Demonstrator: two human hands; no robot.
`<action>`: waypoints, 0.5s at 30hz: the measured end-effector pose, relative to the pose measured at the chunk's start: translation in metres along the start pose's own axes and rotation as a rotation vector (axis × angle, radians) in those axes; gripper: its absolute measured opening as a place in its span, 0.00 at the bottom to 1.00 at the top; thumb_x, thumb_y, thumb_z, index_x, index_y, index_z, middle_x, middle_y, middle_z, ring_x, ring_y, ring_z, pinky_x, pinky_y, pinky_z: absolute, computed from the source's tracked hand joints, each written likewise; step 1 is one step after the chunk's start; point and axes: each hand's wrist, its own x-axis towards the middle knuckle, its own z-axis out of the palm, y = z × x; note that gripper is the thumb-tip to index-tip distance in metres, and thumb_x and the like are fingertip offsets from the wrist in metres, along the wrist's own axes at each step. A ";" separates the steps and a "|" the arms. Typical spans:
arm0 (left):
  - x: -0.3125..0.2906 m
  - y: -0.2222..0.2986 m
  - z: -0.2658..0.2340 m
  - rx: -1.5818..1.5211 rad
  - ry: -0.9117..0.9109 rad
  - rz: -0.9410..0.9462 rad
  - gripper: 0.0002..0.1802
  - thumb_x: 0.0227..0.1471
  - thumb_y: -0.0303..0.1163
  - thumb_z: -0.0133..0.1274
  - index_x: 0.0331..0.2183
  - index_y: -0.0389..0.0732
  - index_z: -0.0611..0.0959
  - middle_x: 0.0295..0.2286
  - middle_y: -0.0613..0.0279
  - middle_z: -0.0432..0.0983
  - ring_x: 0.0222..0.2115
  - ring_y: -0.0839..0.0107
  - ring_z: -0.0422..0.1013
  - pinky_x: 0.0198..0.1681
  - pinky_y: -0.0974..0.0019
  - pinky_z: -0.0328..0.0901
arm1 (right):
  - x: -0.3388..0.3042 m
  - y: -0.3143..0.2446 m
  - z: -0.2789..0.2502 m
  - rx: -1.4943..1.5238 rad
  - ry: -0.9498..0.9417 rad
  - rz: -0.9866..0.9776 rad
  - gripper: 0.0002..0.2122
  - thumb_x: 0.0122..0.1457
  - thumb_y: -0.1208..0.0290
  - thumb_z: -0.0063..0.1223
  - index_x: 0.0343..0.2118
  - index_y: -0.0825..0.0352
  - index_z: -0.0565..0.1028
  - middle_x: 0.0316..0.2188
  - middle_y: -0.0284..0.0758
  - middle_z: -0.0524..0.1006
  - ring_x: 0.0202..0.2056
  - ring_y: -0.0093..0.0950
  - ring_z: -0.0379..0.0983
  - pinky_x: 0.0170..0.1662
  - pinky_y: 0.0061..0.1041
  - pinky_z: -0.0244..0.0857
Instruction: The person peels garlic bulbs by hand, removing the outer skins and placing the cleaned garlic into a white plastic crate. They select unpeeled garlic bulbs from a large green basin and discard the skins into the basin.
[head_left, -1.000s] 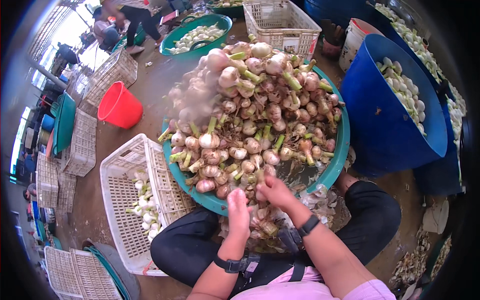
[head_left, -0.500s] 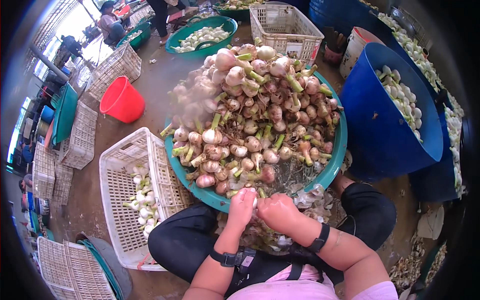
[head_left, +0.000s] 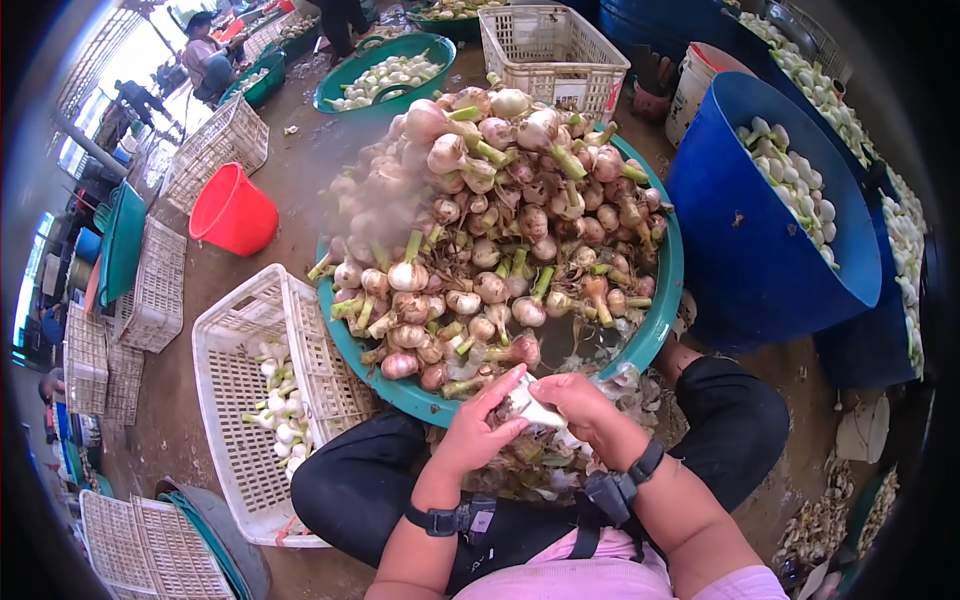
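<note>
Between my two hands, over the near rim of a round green tub [head_left: 437, 408], is a garlic bulb [head_left: 543, 410]. It looks white on the right, with brownish skin or roots on its left. My left hand [head_left: 474, 428] takes it between thumb and fingers from the left. From the right, my right hand [head_left: 580, 402] grips it with fingers curled, hiding part of it. A tall heap of unpeeled garlic bulbs [head_left: 490, 250] with cut green stems fills the tub. Loose papery skins [head_left: 540, 465] lie below my hands, between my legs.
To the left stands a white plastic crate [head_left: 222, 420] with peeled garlic [head_left: 284, 415] inside; a red bucket [head_left: 234, 212] is beyond it. A blue barrel [head_left: 765, 235] holding white bulbs rises on the right. Behind the tub are another crate [head_left: 555, 55] and a green basin [head_left: 440, 62].
My fingers were closed tightly together around the bulb; now my left fingers have spread and more of the white bulb shows. The view has shifted slightly.
</note>
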 end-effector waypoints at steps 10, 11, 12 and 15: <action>-0.002 -0.009 0.010 0.258 0.122 0.172 0.14 0.43 0.19 0.52 0.36 0.38 0.76 0.48 0.53 0.65 0.49 0.57 0.62 0.52 0.60 0.57 | -0.024 -0.012 0.019 0.478 -0.068 -0.217 0.11 0.59 0.65 0.43 0.37 0.68 0.71 0.31 0.30 0.74 0.33 0.17 0.68 0.34 0.18 0.64; -0.002 -0.011 0.020 -0.257 0.293 0.089 0.11 0.46 0.23 0.51 0.36 0.40 0.76 0.45 0.55 0.69 0.45 0.60 0.66 0.48 0.62 0.61 | -0.029 -0.006 0.018 0.474 -0.070 -0.222 0.11 0.59 0.65 0.43 0.37 0.68 0.71 0.31 0.30 0.74 0.33 0.17 0.68 0.34 0.18 0.64; -0.002 -0.014 0.025 -0.774 0.452 -0.004 0.08 0.49 0.27 0.50 0.36 0.41 0.75 0.41 0.57 0.72 0.41 0.64 0.69 0.44 0.65 0.64 | -0.033 0.005 0.013 0.426 -0.142 -0.269 0.12 0.59 0.65 0.43 0.38 0.69 0.71 0.32 0.31 0.74 0.34 0.18 0.69 0.36 0.19 0.64; -0.004 -0.034 0.001 -1.172 0.521 -0.313 0.10 0.53 0.36 0.46 0.39 0.44 0.72 0.36 0.63 0.73 0.39 0.69 0.70 0.41 0.67 0.65 | -0.064 -0.007 -0.001 -0.291 -0.194 -0.382 0.13 0.59 0.65 0.42 0.40 0.69 0.69 0.36 0.34 0.74 0.38 0.22 0.69 0.43 0.22 0.62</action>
